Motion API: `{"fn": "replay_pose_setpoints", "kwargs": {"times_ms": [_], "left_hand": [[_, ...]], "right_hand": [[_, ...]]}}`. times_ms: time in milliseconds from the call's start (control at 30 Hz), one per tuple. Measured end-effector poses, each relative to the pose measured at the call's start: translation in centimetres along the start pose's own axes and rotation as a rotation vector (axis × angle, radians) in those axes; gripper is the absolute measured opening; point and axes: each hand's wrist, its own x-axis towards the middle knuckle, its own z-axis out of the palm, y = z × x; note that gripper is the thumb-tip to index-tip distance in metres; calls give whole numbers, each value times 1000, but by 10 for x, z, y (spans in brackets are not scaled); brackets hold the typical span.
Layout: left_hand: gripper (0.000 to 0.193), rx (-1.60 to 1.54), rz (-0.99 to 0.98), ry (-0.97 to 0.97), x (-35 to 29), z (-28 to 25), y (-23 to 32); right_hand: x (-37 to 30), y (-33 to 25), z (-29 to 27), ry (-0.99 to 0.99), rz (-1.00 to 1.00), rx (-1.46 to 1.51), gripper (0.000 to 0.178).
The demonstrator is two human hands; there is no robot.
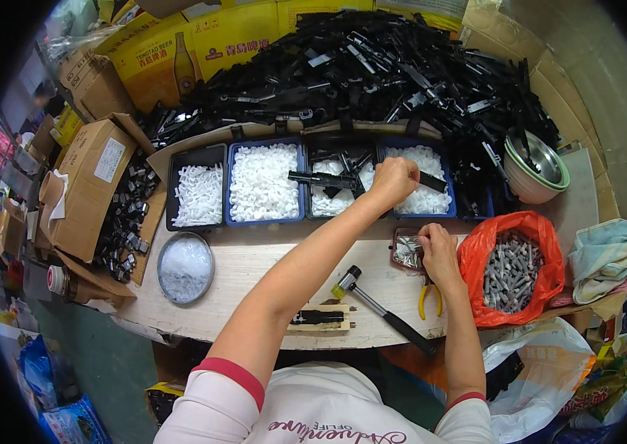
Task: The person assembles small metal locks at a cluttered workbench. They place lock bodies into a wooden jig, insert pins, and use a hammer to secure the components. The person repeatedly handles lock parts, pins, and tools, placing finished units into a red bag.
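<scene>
My left hand reaches across the row of trays, its fingers closed on a black plastic part that sticks out to the right of them. Left of it, another long black part lies across a tray of white plastic pieces. At a small reddish box of thin metal pins, my right hand has its fingertips pinched together over the edge; what they hold is too small to make out. Yellow-handled pliers lie just below that hand. A hammer with a black grip rests between my arms.
A wooden fixture holding a black piece sits at the front edge. White parts fill trays at the back, below a heap of black parts. A red bag of grey pieces and stacked bowls stand right; a round dish left.
</scene>
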Motion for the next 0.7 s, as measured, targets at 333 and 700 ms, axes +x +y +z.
{"fn": "replay_pose_setpoints", "kwargs": {"times_ms": [333,700], "left_hand": [[20,-968,-435,-106,-67,-42,32],[19,-1348,-625,-241,-215,-89,28]], "right_hand": [[-5,-22,-14,97,154,510,3],[-30,-111,-3,-198,-186,602,7]]}}
